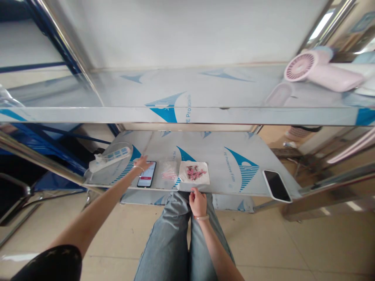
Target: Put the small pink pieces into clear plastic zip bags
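Observation:
My left hand (142, 164) reaches out over a smartphone (145, 177) lying face up with its screen lit. Its fingers are stretched out across the phone's upper part; whether they touch the glass I cannot tell. Close to the table's front edge, my right hand (198, 202) is held above my lap with curled fingers, just below a white paper or cloth sheet (184, 180). On that sheet lies a small heap of pink and dark red beads (195, 172). Between phone and sheet sits a clear plastic bag (169, 170) with thin pink and white pieces in it.
A white power strip (111, 158) lies at the table's left end. Toward the right end, a white-framed phone-like device (277, 186) overhangs the front edge. Above runs a film-covered metal shelf (117, 114), with a pink handheld fan (319, 72) on its right side.

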A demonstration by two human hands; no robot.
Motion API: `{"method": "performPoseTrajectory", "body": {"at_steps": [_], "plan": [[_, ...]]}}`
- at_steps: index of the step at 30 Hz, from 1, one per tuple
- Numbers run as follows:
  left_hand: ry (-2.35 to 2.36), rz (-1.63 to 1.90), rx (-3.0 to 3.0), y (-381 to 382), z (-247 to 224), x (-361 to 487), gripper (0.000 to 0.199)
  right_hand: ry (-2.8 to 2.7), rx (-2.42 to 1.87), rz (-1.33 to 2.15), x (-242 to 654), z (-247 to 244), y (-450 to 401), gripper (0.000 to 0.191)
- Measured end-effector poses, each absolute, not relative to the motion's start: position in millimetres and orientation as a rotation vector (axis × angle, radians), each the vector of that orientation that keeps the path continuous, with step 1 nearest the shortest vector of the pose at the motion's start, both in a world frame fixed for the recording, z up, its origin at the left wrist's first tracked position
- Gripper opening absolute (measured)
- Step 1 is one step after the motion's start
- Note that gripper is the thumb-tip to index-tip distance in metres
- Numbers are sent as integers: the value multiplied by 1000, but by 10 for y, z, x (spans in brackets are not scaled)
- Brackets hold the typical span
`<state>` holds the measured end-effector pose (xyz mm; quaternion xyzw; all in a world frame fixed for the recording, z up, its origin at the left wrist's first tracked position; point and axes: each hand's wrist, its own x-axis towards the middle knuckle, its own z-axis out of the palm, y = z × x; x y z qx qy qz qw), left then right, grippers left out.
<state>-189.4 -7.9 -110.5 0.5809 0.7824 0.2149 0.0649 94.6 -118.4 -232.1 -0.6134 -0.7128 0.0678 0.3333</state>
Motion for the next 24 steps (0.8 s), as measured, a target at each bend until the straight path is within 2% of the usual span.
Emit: {"method": "performPoseTrajectory", "body": {"at_steps": [2,6,12,16,24], "plan": [[2215,469,1927,-92,-1259,-1694,34,-1861,-1606,183,947,-2319,-1186,23],[1995,373,2132,-233,-1583,-1193,41,-1872,-1614,206,951,-2317,-1188,23],[2126,162,2045,-254,-1535,-1129,34,-1873,-1596,233,960,-2333,-1179,23],[2233,161,1962,-305,-1467,-1242,35,-1862,-1594,245,954,-2338,-1176,23],[2239,436,1803,-328,-1379,-1289,30,-1848,-1585,249,947,-2367,-1170,22]]}}
